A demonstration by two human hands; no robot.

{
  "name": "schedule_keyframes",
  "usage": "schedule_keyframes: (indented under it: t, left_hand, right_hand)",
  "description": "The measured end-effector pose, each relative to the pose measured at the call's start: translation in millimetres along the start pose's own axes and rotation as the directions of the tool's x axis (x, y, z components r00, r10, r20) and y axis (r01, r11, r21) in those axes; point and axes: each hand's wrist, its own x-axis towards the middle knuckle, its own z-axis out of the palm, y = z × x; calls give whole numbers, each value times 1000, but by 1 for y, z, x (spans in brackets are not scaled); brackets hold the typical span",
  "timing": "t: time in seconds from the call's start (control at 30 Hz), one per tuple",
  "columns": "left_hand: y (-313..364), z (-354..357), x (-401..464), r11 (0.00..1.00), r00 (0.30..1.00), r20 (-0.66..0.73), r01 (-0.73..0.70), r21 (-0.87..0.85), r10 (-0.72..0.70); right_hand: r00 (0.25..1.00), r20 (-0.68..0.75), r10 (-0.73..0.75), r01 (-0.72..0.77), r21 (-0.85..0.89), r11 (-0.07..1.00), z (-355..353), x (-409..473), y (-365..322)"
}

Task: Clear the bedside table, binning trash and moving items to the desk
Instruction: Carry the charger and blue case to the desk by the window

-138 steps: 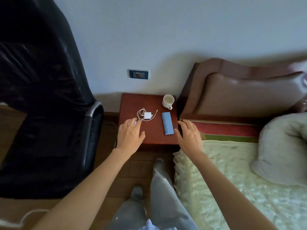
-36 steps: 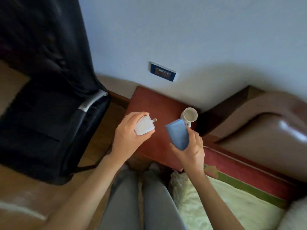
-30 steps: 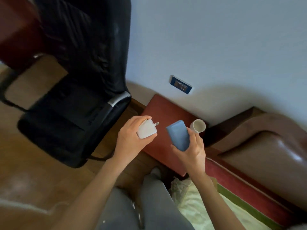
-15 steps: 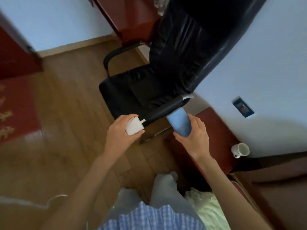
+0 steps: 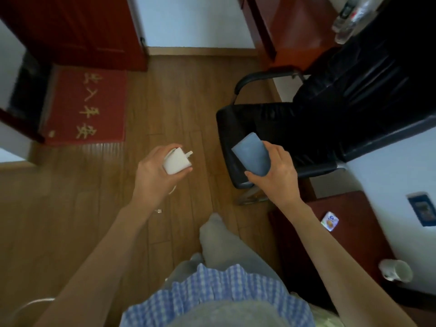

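My left hand (image 5: 154, 178) grips a white charger (image 5: 177, 160) over the wooden floor; its white cable hangs below the hand, with the plug end dangling. My right hand (image 5: 277, 175) holds a flat blue case (image 5: 251, 156) in front of the black chair. The red-brown bedside table (image 5: 349, 234) lies at the lower right, behind my right forearm. On it lie a small wrapper (image 5: 329, 220) and a white mug (image 5: 396, 273) on its side or seen from above. The red-brown desk (image 5: 299, 27) shows at the top right, beyond the chair.
A black office chair (image 5: 318, 123) stands between the bedside table and the desk. Clear plastic bottles (image 5: 346, 20) sit on the desk's right part. A red doormat (image 5: 87, 107) and a dark red door (image 5: 77, 29) are at the upper left. Wooden floor spreads ahead.
I have turned left, away from the bedside table, carrying the charger and the blue case. The table has slid to the lower right; the desk, door and doormat have come into view.
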Motion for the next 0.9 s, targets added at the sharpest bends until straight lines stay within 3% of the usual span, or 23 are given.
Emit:
schedule_keyframes:
  t: [0.27, 0.7, 0.9]
  left_hand:
    - [-47, -29, 84, 993, 992, -68, 105, -46, -108]
    - [-75, -52, 346, 995, 995, -77, 66, -69, -71]
    - [-93, -38, 459, 999, 998, -43, -46, -2, 46]
  right_hand:
    - [996, 74, -57, 56, 27, 998, 53, 112, -30]
    - [999, 39, -25, 20, 128, 992, 95, 356, -59]
    - [1000, -13, 8, -6, 100, 995, 108, 445, -58]
